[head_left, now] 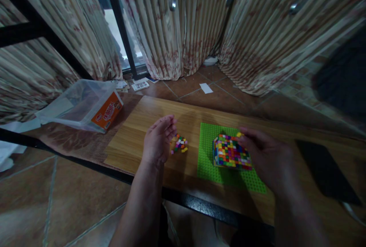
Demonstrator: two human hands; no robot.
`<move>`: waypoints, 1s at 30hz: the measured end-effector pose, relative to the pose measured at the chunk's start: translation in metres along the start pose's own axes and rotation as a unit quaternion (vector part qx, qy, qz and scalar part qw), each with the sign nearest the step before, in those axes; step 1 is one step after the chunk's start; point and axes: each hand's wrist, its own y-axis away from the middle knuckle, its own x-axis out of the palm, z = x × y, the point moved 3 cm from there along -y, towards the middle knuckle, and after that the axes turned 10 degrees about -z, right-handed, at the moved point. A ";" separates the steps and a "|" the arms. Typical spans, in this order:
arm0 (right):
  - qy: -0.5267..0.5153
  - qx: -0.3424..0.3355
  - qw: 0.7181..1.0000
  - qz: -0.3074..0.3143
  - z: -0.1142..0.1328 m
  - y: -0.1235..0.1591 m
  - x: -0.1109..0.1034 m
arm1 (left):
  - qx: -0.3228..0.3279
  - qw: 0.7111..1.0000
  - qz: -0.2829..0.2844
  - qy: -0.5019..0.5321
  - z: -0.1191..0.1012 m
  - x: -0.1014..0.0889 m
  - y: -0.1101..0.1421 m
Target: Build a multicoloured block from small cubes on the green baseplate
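My right hand pinches a yellow brick at the far edge of the block on the green plate, while my left hand curls near the loose bricks, whether gripping anything I can't tell.

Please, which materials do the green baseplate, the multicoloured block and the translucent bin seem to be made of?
Green baseplate: probably plastic, matt-looking, with regular studs. Multicoloured block: likely plastic, finish unclear; small solid-coloured bricks. Translucent bin: apparently plastic, smooth, see-through walls.
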 end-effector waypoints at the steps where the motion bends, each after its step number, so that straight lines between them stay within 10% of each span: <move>1: 0.024 -0.017 1.000 0.001 -0.002 -0.001 -0.001 | -0.002 1.000 -0.002 -0.002 0.000 0.001 0.001; 14: 0.071 -0.131 0.989 0.005 -0.005 0.001 0.010 | -0.003 1.000 -0.008 -0.015 0.001 0.004 0.002; 30: -0.082 0.040 0.995 0.028 -0.023 -0.001 0.026 | 0.000 1.000 0.002 -0.013 0.001 0.001 0.001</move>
